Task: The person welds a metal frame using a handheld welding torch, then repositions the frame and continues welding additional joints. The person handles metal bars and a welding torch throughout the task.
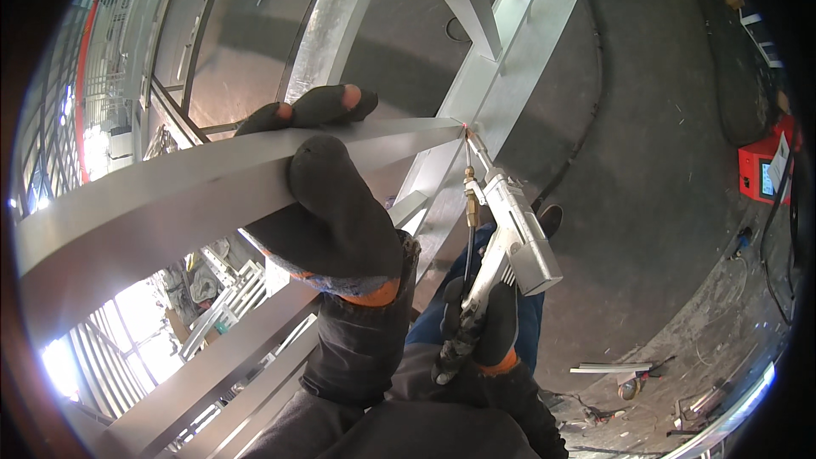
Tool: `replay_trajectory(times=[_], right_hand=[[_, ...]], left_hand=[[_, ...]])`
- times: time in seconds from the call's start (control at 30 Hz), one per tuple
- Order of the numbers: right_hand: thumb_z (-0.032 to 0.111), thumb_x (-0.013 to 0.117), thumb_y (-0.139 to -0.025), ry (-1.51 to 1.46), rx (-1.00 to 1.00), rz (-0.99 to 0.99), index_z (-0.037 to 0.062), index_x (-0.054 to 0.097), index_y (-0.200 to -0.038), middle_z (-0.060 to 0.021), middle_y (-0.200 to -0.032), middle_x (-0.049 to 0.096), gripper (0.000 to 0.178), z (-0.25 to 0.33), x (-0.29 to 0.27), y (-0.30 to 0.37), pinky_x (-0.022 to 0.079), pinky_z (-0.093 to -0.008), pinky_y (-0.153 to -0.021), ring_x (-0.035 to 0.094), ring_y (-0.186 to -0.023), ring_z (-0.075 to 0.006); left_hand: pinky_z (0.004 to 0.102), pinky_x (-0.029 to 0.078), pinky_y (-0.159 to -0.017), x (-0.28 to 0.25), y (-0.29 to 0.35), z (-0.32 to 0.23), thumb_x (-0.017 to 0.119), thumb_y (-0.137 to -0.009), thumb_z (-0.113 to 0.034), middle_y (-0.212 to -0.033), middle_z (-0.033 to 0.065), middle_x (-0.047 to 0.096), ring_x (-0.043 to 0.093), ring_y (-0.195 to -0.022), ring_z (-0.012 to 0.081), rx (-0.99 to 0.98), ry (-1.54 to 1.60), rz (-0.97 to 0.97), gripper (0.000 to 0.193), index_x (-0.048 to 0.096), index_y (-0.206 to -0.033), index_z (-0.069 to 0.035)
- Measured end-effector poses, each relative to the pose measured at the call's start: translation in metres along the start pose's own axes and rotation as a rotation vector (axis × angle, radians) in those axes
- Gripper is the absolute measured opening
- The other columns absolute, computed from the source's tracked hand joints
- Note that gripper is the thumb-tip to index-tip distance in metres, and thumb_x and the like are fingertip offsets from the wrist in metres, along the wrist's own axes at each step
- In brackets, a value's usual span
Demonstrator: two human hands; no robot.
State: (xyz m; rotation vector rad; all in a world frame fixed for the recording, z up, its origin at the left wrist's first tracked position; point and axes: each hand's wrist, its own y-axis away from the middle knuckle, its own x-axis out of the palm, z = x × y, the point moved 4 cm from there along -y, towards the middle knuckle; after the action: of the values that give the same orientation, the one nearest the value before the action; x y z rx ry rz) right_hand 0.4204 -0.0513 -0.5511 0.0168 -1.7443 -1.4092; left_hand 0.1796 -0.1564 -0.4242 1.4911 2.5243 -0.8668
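My left hand (pixel 340 217), in a dark glove with an orange cuff and holes at two fingertips, is closed around a grey metal bar (pixel 161 200). The thumb lies on the near side and the fingers wrap over the far side. At its right end the bar meets a wide metal beam (pixel 531 76). My gloved right hand (pixel 493 327) grips the handle of a silver handheld welding gun (pixel 514 225). The gun's copper-coloured nozzle points at the joint between bar and beam, where a small red spot shows. A thin black hose and brass fitting run alongside the gun.
More metal bars (pixel 208 374) run parallel at lower left. Upright members (pixel 459 0) join the beam at the top. A dark cable (pixel 586 119) curves over the grey floor. On the right stands a red machine (pixel 756 172) with a screen; scraps (pixel 610 368) lie at lower right.
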Motion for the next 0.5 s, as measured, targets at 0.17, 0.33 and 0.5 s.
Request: replay_trajectory(times=[0.17,0.33,0.5], right_hand=[[0.039,0.050,-0.106,-0.128,-0.019,0.157,-0.0019,0.062,-0.118,-0.0125,-0.082,0.068,0.044,-0.001,0.006,0.000,0.055,-0.0324,-0.060,0.065,-0.066,-0.0202],[0.065,0.049,-0.099,0.117,-0.043,-0.003,-0.0039,0.064,-0.107,-0.0089,-0.068,0.062,0.071,0.001,0.012,0.002,0.047,-0.0287,-0.051,0.058,-0.056,-0.0177],[0.060,0.049,-0.101,0.147,0.008,-0.037,-0.0034,0.064,-0.107,-0.0099,-0.068,0.062,0.066,0.002,0.015,0.004,0.048,-0.0293,-0.052,0.060,-0.057,-0.0181]], left_hand=[[0.0456,0.060,-0.083,-0.008,-0.001,-0.004,0.047,-0.110,-0.031,-0.106,0.0235,0.072,0.072,-0.094,0.0326,0.063,-0.042,0.040,0.036,0.048,-0.127,0.001],[0.0453,0.061,-0.083,-0.008,0.000,-0.004,0.047,-0.110,-0.031,-0.106,0.0237,0.072,0.072,-0.094,0.0324,0.065,-0.036,0.032,0.036,0.048,-0.127,0.001],[0.0455,0.059,-0.086,-0.006,0.002,-0.006,0.049,-0.110,-0.033,-0.105,0.0233,0.072,0.072,-0.093,0.0328,0.017,-0.018,0.006,0.038,0.048,-0.126,0.001]])
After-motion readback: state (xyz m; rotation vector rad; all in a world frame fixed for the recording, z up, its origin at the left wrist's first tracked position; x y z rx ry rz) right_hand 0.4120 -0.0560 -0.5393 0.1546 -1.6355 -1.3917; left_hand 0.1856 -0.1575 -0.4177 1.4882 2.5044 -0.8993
